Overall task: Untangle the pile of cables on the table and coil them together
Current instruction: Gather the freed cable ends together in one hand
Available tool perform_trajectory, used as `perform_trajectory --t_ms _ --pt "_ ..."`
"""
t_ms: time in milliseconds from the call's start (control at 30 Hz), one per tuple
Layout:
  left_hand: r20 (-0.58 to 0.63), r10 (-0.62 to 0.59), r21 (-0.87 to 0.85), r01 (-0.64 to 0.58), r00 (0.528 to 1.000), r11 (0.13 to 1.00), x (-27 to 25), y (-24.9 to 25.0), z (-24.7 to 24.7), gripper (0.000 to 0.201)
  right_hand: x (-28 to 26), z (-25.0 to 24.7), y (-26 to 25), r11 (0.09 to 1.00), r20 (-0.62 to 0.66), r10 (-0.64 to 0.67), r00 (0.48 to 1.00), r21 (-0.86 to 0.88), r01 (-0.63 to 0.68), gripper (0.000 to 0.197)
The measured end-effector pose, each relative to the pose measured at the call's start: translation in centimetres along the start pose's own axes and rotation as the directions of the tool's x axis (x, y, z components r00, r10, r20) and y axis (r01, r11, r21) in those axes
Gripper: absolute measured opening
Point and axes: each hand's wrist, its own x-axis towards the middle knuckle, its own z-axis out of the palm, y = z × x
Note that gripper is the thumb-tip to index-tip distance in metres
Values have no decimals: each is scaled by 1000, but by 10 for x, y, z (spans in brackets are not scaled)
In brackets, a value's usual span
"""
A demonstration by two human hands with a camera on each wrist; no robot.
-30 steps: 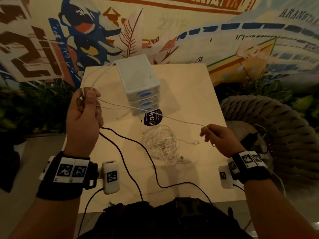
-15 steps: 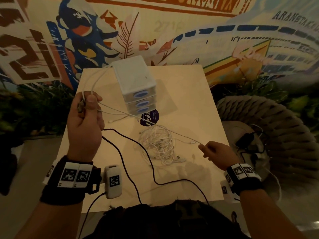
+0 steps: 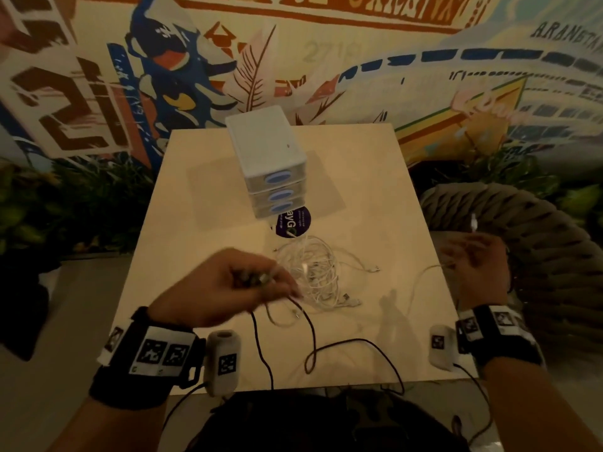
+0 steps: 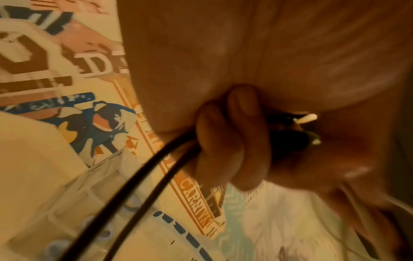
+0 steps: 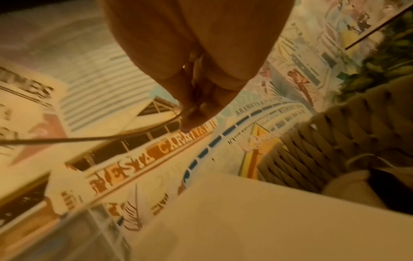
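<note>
Low in the centre of the head view, a person's left hand (image 3: pixel 228 285) hangs blurred over a pale table (image 3: pixel 208 197), its fingers curled round cable ends; the left wrist view shows those fingers (image 4: pixel 232 141) closed on two runs of black cable (image 4: pixel 125 190), with a white connector tip (image 4: pixel 307 118) poking out past them. Just right of that hand lies the tangled pile of white cables (image 3: pixel 313 272), resting on the table below a purple round sticker (image 3: pixel 293 223) and a white three-drawer box (image 3: pixel 267 158). At the right edge of the frame the right hand (image 3: pixel 473 269) is raised beyond the table's side, fingers drawn together on a thin white cable (image 3: pixel 421 282) that droops toward the pile, though blur hides the exact grip. A black cable (image 3: pixel 352 345) loops across the table's near edge
</note>
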Motion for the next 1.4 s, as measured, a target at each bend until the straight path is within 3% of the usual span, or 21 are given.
perform_trajectory --t_ms 67,133,200,267,333,433,500,567,667,767,900,1000,1100,1167,1267,1400 --pt "224 -106 124 79 969 989 1 2 3 17 1 -1 -34 987 25 -24 999 157 20 37" --pt "352 -176 269 81 919 960 3 3 8 22 1 5 -62 987 109 -50 993 157 32 34" --pt "408 -199 375 36 891 926 5 4 14 25 0 19 -80 994 188 -58 980 101 40 25" --pt "395 -169 411 -10 903 911 7 4 19 23 -10 41 -93 996 306 -48 951 86 22 28" --pt "285 -94 423 -37 954 905 7 2 19 21 -30 63 -105 995 425 -45 904 100 3 27" --pt "-3 -58 318 56 998 946 6 -2 13 23 -72 89 -126 996 570 -84 817 61 60 32" --pt "-170 -64 111 84 983 990 7 1 9 27 -99 101 -140 987 660 -157 735 69 148 32" --pt "-253 -73 -87 52 965 995 9 5 6 30 -119 111 -154 975 711 -217 669 120 188 30" --pt "-345 -66 -226 -15 936 974 13 12 7 33 -132 126 -168 950 748 -273 605 110 292 30" --pt "-445 -53 -281 -84 894 956 16 16 3 38 -136 135 -174 938 769 -270 579 74 339 29" --pt "-541 -58 -304 -131 839 943 17 15 -17 41 -131 131 -157 943 776 -235 585 35 332 32" --pt "-637 -122 -346 -141 761 928 15 14 -40 42 -125 113 -118 915 774 -186 605 -88 394 37" --pt "-737 -180 -381 -180 652 907 13 10 -60 46 -118 82 -66 892 729 -55 682 -271 362 37" --pt "-758 -207 -408 -203 618 890 10 5 -68 46 -116 54 -32 872 677 42 734 -383 304 39" --pt "-739 -238 -477 -241 630 845 5 -1 -76 46 -119 14 2 833 582 178 794 -518 193 27" --pt "-642 -277 -579 -215 715 786 6 -2 -76 46 -125 -18 17 773 505 311 805 -627 95 31"
